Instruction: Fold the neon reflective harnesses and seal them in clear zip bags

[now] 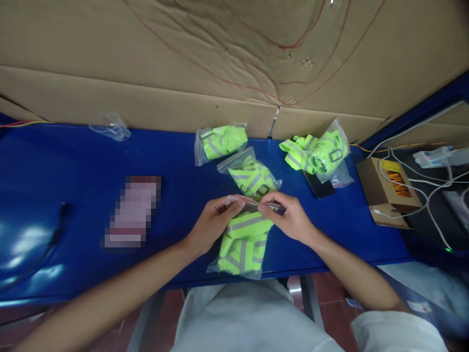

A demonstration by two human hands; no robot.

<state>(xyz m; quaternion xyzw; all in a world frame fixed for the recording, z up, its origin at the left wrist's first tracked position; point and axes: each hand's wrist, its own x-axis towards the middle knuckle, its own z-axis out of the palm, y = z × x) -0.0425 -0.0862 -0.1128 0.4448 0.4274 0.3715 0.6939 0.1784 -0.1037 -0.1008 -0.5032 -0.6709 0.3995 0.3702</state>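
A clear zip bag (pixel 242 244) with a neon-yellow reflective strap folded inside hangs at the table's front edge. My left hand (pixel 216 220) pinches its top strip at the left, between thumb and fingers. At the right end of the same strip, my right hand (pixel 289 217) is closed on the bag. Just beyond my fingers lies a second bagged reflective strap (pixel 252 177). Another bagged strap (pixel 223 142) rests farther back, near the cardboard wall.
At the back right, more reflective straps (pixel 298 151) and a filled bag (pixel 331 151) lie by a dark phone (pixel 318 186). A cardboard box (pixel 388 190) with white cables stands right. On the blue table (pixel 84 171) are a blurred-out item (pixel 134 210), crumpled clear plastic (pixel 112 127) and a black cable (pixel 54 237).
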